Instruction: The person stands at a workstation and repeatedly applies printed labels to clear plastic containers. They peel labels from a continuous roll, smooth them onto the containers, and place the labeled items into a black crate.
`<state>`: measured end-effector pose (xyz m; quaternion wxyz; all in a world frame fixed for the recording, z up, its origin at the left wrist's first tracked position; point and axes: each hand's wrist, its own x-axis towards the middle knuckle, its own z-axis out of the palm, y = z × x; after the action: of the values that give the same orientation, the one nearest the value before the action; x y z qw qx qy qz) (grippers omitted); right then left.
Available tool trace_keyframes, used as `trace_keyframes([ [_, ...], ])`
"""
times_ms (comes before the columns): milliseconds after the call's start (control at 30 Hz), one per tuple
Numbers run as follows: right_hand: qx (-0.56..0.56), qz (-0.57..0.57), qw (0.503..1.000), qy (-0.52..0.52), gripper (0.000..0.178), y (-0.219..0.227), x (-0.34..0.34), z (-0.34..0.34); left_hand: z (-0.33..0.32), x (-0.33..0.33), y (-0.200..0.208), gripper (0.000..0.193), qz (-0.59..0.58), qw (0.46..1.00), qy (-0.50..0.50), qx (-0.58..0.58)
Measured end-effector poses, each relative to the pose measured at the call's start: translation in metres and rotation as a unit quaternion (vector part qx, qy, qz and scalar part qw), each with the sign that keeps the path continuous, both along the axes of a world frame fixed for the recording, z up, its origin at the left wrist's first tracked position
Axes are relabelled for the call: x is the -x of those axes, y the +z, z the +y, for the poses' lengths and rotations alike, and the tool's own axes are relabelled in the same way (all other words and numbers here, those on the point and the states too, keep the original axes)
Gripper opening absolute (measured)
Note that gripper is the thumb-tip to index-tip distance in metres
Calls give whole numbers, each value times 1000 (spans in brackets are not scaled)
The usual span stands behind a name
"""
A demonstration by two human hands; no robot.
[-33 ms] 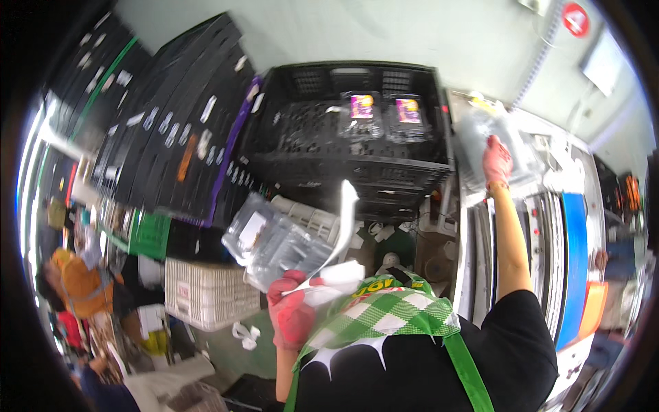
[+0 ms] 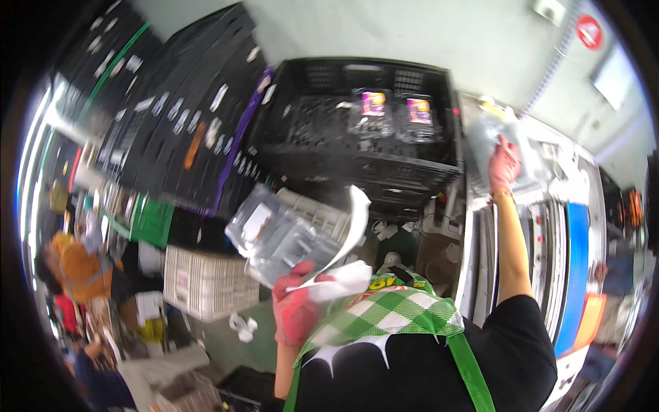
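My left hand (image 2: 296,309), in a pink glove, grips a roll of white label strip (image 2: 347,280) low in front of my apron. A loose end of the strip curls upward. Beside that hand lie clear plastic packs (image 2: 281,237), one with a white label. My right hand (image 2: 504,166), also pink-gloved, reaches far out to the right. Its fingers bend onto a clear plastic pack (image 2: 525,161) on the bench and appear closed on its edge; the fingertips are slightly blurred. Two clear packs with purple and yellow labels, a left one (image 2: 373,113) and a right one (image 2: 418,118), lie in a black crate (image 2: 371,168).
Tall stacks of black crates (image 2: 199,103) rise at the left. A white slatted basket (image 2: 206,285) stands on the floor below them. Upright panels, one of them blue (image 2: 575,268), line the right under the bench. Another person in orange (image 2: 79,268) is at the far left.
The whole view has shifted slightly, so the crates appear farther right. My right hand's fingers look more spread and bent over the plastic. My left hand still holds the label roll.
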<state>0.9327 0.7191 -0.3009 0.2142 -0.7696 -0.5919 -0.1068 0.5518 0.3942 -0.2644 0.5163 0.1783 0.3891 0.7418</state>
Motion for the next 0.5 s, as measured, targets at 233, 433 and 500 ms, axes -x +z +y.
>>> trace_keyframes([
  [233,3,212,786,581,33,-25,247,-124,-23,10,-16,28,99,994,18,49],
  [433,363,-147,538,747,23,-98,369,-181,-54,22,-1,24,130,982,61,126],
  [500,313,-134,530,777,22,-103,370,-175,-65,29,3,14,83,982,60,158],
])
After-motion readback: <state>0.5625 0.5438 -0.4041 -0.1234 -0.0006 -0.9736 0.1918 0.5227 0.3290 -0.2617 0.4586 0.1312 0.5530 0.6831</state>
